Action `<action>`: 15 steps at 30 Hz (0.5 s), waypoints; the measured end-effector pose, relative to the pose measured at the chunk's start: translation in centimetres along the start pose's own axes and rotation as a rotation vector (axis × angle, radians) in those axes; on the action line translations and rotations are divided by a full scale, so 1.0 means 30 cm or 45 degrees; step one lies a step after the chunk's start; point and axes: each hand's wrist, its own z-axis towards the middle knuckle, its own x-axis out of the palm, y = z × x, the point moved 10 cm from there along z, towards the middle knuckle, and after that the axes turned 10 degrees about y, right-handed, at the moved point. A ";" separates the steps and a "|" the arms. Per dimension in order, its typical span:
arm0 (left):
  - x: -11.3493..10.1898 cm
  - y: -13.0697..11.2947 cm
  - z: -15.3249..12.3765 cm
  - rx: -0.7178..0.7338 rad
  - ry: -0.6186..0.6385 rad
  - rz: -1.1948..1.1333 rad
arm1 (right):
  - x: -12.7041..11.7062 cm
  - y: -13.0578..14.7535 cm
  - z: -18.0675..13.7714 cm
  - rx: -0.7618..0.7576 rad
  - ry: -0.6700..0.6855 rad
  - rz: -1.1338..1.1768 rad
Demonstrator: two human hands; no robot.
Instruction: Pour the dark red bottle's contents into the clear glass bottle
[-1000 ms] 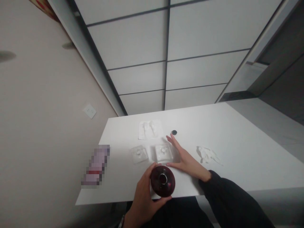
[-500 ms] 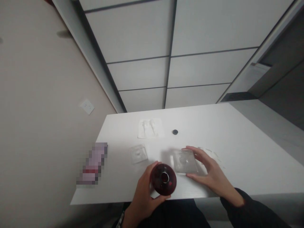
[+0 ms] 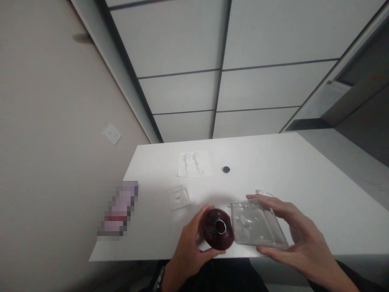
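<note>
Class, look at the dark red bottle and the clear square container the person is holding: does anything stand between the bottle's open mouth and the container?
Nothing visible does. The left hand grips the dark red bottle, and the right hand holds the clear container tilted right beside it, apparently clear of the white table. The other clear container sits off to the left.

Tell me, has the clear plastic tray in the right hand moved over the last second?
Yes. The clear plastic tray has left its spot beside the other clear tray; the right hand has brought it nearer the table's front edge, beside the dark red bottle.
</note>
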 end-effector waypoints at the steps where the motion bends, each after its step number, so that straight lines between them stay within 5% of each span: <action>1: 0.001 0.004 0.002 -0.012 0.000 -0.022 | 0.001 0.008 0.005 -0.025 0.026 -0.024; 15: 0.012 0.036 -0.002 -0.069 0.008 -0.082 | -0.007 0.100 0.071 -0.181 0.182 -0.208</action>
